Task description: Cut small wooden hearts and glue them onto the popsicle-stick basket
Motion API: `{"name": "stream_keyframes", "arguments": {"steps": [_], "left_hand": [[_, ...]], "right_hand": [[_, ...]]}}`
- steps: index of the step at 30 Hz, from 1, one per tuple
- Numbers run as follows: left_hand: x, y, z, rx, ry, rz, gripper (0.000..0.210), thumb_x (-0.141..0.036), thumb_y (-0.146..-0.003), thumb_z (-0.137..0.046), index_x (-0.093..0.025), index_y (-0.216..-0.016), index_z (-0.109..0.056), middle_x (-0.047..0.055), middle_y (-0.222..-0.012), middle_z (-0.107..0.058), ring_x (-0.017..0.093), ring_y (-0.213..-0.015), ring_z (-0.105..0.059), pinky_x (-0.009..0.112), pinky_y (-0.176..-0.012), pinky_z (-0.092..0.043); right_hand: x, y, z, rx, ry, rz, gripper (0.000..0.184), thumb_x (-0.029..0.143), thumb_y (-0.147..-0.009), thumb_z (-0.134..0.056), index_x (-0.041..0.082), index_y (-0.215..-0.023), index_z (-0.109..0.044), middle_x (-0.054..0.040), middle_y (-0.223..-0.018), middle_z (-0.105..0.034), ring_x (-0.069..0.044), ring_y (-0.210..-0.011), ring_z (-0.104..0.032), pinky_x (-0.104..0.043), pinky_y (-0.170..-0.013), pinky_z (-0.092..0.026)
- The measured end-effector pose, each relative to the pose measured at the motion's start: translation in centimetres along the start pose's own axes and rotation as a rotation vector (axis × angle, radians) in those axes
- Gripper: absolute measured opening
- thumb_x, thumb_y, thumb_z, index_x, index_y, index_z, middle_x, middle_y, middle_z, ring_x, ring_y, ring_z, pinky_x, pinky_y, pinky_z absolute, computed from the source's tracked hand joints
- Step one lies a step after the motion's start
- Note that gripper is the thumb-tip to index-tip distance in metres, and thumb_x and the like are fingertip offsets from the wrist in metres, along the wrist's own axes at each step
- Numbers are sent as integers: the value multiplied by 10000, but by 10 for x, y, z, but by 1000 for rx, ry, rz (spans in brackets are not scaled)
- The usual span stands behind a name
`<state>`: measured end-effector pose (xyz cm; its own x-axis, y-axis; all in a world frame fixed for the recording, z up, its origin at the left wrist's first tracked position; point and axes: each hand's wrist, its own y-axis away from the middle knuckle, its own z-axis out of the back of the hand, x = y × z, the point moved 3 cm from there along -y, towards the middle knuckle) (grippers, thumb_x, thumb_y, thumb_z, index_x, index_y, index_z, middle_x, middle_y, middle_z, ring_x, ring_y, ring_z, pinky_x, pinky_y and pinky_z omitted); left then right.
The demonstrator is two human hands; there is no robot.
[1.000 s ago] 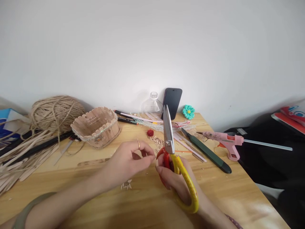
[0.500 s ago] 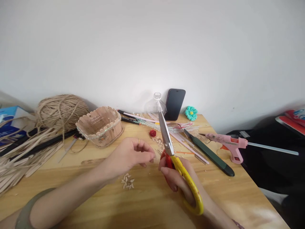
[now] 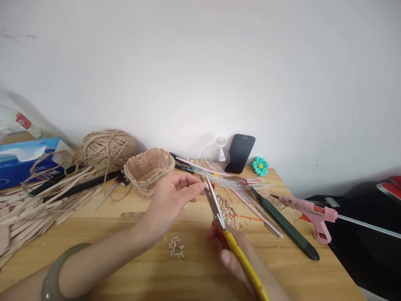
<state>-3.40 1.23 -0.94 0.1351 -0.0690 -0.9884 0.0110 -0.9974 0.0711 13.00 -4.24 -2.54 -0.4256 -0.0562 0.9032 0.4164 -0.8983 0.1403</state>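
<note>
My right hand (image 3: 230,251) grips a pair of scissors (image 3: 224,223) with yellow and red handles, blades pointing up and slightly parted. Close to the blade tips, my left hand (image 3: 175,198) pinches a tiny pale piece (image 3: 206,184), perhaps wood; its exact shape is too small to make out. Below the hands lies a small cluster of pointed wood slivers (image 3: 176,247). A larger heap of wood chips (image 3: 228,212) sits just right of the blades. Behind my left hand stands a small basket (image 3: 149,164) made of wooden sticks with a glittery trim.
Left are a twine ball (image 3: 108,148), a blue tissue box (image 3: 31,163) and scattered wooden sticks (image 3: 19,217). At the back stand a cut clear bottle (image 3: 220,146) and a phone (image 3: 242,154), near a teal flower (image 3: 260,166). Right lie a green cutter (image 3: 283,223) and a pink glue gun (image 3: 310,213).
My left hand has risen to the blade tips with the tiny piece. The scissors have tipped leftward and the blades have parted. The view has shifted left and up.
</note>
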Motion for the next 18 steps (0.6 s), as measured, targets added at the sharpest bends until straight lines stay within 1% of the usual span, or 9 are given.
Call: {"name": "stream_keyframes", "arguments": {"steps": [4,9,15,18], "left_hand": [[0,1,-1,30,-15,-9,97,-259,-716,-629,-173,-673,-635,-18,-649,-609,111,-628,-515,221,-583,-436],[-2,4,1,29,-49,-15,101,-264,-718,-622,-174,-674,-637,-16,-643,-603,123,-644,-527,235,-605,-442],[-3,2,2,55,-25,18,90,-254,-716,-633,-169,-688,-644,-22,-663,-626,104,-618,-542,221,-597,-454],[-3,1,2,61,-14,39,96,-259,-706,-643,-165,-684,-638,-23,-660,-625,105,-614,-549,223,-590,-454]], "right_hand": [[5,-1,0,-24,59,6,544,701,-760,-396,188,-862,-547,-57,-781,-551,-205,-744,-515,-307,-665,-434],[3,-5,-2,-31,45,8,529,693,-764,-402,187,-830,-542,-55,-753,-550,-206,-745,-512,-304,-644,-420],[8,-9,-1,-6,-12,-7,607,758,-718,-374,183,-770,-561,-7,-622,-485,-154,-592,-450,-273,-558,-386],[12,-9,0,-9,-11,-13,592,753,-726,-371,187,-762,-543,-1,-623,-465,-147,-581,-432,-266,-543,-359]]}}
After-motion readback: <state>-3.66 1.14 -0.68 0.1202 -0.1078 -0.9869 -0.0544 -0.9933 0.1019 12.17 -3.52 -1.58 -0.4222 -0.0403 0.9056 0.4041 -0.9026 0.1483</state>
